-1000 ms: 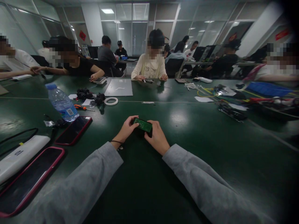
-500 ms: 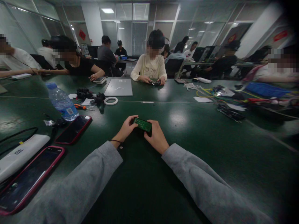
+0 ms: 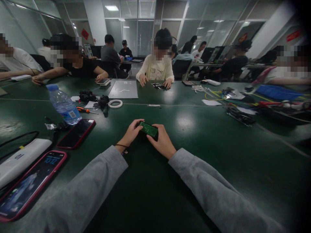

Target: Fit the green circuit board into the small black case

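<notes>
Between my two hands is a small green circuit board (image 3: pixel 149 129) with a dark edge, tilted so that its face shows to me. My left hand (image 3: pixel 131 132) grips its left end, thumb on the near face. The right end is in my right hand (image 3: pixel 161 141), whose thumb lies along the lower edge. Fingers behind the board are hidden. Both hands are closed on it, just above the dark green table (image 3: pixel 145 191).
On the left are a water bottle (image 3: pixel 63 105), two red-cased phones (image 3: pixel 76 134), a white device (image 3: pixel 23 161) and an orange-handled screwdriver (image 3: pixel 85 110). Farther off lie a tape roll (image 3: pixel 115 104) and a closed laptop (image 3: pixel 123 89). Cables (image 3: pixel 239 116) clutter the right. A person (image 3: pixel 155 69) sits opposite.
My right thumb has slid left along the board's lower edge. The near phone's screen has lit up. Across the table, the person's hands have come apart above small dark parts.
</notes>
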### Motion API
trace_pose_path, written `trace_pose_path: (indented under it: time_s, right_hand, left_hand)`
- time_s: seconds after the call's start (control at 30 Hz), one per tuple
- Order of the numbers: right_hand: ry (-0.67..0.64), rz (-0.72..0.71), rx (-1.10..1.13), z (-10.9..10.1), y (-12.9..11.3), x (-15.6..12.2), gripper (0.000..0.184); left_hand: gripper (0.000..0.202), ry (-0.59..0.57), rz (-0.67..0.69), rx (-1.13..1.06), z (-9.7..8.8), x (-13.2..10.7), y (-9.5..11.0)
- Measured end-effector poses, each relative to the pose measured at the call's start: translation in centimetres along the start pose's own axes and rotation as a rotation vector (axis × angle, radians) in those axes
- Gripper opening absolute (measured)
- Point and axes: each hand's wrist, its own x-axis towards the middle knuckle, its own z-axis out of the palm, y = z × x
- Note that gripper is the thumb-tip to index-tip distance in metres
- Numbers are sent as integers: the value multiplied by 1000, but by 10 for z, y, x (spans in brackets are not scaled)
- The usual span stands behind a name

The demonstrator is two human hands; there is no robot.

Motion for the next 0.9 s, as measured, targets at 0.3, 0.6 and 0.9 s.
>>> trace_pose_path:
  time_s: [0.3, 0.6, 0.9]
  right_hand:
    - [3, 188, 253, 2, 9, 4, 30]
    - [16, 246, 297, 6, 14, 5, 35]
    - [16, 88, 159, 5, 13, 2, 39]
  left_hand:
    - [30, 3, 55, 16, -2, 0, -6]
    - [26, 42, 106, 25, -2, 1, -8]
    - [41, 55, 125, 32, -2, 1, -8]
